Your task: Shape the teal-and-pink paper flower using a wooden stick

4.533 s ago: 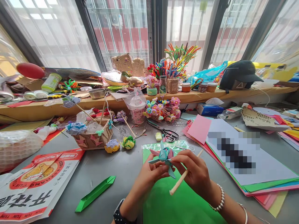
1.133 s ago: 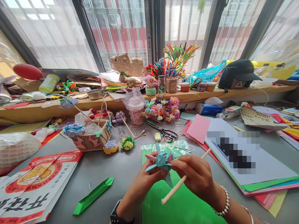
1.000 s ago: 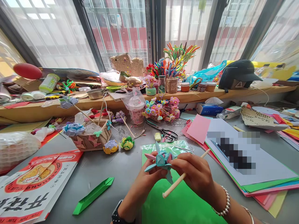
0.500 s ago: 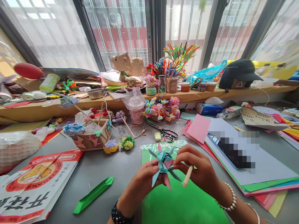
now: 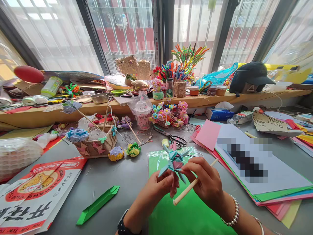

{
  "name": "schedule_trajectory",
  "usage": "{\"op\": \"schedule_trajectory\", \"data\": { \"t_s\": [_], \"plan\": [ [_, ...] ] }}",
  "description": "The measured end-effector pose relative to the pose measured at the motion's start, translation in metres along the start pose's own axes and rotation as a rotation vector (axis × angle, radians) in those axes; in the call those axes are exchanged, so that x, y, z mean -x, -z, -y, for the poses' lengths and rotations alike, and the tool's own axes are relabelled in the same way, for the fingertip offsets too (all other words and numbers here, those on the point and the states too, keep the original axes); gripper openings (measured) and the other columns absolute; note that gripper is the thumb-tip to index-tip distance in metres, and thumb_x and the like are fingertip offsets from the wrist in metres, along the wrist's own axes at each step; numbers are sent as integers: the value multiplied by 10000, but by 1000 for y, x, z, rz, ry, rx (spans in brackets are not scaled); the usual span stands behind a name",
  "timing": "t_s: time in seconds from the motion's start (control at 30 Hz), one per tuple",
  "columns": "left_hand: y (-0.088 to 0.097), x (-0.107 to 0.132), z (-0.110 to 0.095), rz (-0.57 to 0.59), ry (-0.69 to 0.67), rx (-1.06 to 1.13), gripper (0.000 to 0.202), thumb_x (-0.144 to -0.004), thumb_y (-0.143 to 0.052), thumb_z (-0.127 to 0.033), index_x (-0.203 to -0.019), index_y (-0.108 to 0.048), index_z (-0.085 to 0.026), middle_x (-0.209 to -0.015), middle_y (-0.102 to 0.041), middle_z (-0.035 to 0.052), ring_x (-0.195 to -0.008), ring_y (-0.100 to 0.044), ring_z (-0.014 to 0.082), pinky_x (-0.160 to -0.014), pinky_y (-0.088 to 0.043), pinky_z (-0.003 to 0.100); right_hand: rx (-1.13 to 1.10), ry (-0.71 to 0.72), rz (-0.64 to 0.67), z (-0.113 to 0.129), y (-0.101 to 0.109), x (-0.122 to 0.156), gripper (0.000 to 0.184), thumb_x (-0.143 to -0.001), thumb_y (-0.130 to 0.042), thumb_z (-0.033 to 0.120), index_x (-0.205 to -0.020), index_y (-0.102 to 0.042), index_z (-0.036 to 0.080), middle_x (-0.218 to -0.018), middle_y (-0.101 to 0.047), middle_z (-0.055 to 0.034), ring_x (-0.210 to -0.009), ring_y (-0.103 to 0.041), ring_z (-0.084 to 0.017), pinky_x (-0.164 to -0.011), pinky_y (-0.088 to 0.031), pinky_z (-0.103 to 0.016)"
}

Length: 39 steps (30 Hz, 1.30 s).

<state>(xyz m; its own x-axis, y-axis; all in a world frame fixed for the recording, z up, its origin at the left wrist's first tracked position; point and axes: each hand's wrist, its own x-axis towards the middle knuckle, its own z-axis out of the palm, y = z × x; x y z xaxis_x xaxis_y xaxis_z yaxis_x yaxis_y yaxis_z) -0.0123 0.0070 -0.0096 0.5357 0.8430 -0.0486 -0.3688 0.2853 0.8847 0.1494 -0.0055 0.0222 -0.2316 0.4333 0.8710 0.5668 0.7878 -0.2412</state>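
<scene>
Between my hands is a folded paper flower [image 5: 175, 160] in light blue and pink with pointed petals. My left hand [image 5: 160, 186] grips it from below, fingers closed on its lower petals. With the fingertips of my right hand [image 5: 206, 178] I touch the flower's right side. A pale wooden stick [image 5: 186, 192] lies slanted across that hand, held among its fingers, one end pointing down-left. Both hands are above a green sheet pack [image 5: 166, 215] in clear wrapping. A folded green paper strip [image 5: 98, 205] lies on the table to the left.
Scissors [image 5: 179, 141] lie beyond the green pack. To the left stand a cardboard box [image 5: 99, 148] with paper flowers and a red-white food bag [image 5: 36, 195]. Stacked coloured paper [image 5: 281, 173] is on the right. A lidded cup [image 5: 143, 117] stands near the wooden ledge [image 5: 127, 106].
The paper flower has tilted and risen slightly. The stick in my right hand has swung, its lower end now further left. My left fingers have shifted beneath the flower.
</scene>
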Motion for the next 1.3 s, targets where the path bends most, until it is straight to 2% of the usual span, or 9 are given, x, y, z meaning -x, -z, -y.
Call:
{"op": "schedule_trajectory", "data": {
  "t_s": [0.13, 0.27, 0.63, 0.8, 0.9, 1.0, 1.07, 1.17, 1.3],
  "plan": [
    [1, 2, 0, -23, 28, 95, 312, -591, -743, -394, -665, -591, -132, -534, -483, -35, -465, -400, 60, -454, -294, 202, -60, 11, 65, -2, 1, -1, 81, -853, -491, 125, -864, -544, 186, -738, -587, -32, -638, -575, -131, -543, -458, -219],
    [-2, 7, -8, 0, 99, 104, 337, -573, -751, -408, -572, -566, -127, -509, -454, -40, -439, -385, 48, -445, -299, 200, -111, 38, 128, -4, 2, -3, 94, -870, -475, 160, -873, -566, 180, -751, -591, -38, -628, -575, -132, -535, -454, -224],
    [-5, 9, -14, 10, 216, 83, 331, -563, -761, -375, -540, -557, -115, -473, -473, -39, -385, -442, 42, -408, -331, 187, -118, -5, 57, -2, 3, -7, 99, -851, -513, 143, -791, -585, 172, -696, -581, -25, -597, -567, -111, -518, -450, -195],
    [-4, 9, -13, 18, 199, 81, 324, -571, -758, -368, -563, -554, -116, -475, -464, -44, -383, -427, 43, -415, -340, 193, -127, -15, 48, -3, 3, -7, 117, -846, -500, 114, -780, -576, 173, -695, -581, -28, -596, -564, -113, -525, -457, -200],
    [-5, 8, -13, 13, 132, 80, 316, -610, -732, -381, -569, -549, -127, -494, -460, -45, -425, -424, 52, -460, -364, 202, -122, -31, 45, -4, 2, -8, 110, -838, -500, 104, -798, -574, 173, -704, -580, -33, -609, -567, -125, -529, -462, -212],
    [-8, 5, -13, -2, 12, 76, 377, -512, -775, -434, -630, -569, -141, -547, -502, -36, -518, -448, 78, -533, -380, 214, -109, -130, 38, -5, 1, -8, 94, -828, -509, 125, -781, -568, 180, -700, -567, -31, -618, -568, -139, -534, -470, -233],
    [-11, 3, -13, -44, -42, 9, 424, -443, -816, -392, -702, -583, -150, -595, -522, -36, -554, -452, 88, -543, -373, 216, -112, -213, 33, -6, 0, -9, 94, -820, -517, 139, -748, -560, 183, -685, -554, -24, -609, -561, -141, -529, -469, -241],
    [-13, 1, -10, -135, -33, -143, 372, -541, -766, -409, -741, -589, -151, -616, -541, -25, -556, -480, 102, -553, -383, 238, -144, -269, 51, -6, -2, -8, 108, -812, -518, 135, -722, -555, 182, -671, -551, -19, -602, -556, -141, -518, -463, -240],
    [-14, 1, -4, -120, 30, -141, 395, -628, -666, -508, -728, -599, -132, -586, -583, 10, -540, -521, 122, -550, -398, 257, -169, -282, 98, -3, -5, -6, 106, -815, -514, 134, -728, -557, 178, -679, -558, -21, -597, -558, -141, -518, -457, -243]
  ]
}}
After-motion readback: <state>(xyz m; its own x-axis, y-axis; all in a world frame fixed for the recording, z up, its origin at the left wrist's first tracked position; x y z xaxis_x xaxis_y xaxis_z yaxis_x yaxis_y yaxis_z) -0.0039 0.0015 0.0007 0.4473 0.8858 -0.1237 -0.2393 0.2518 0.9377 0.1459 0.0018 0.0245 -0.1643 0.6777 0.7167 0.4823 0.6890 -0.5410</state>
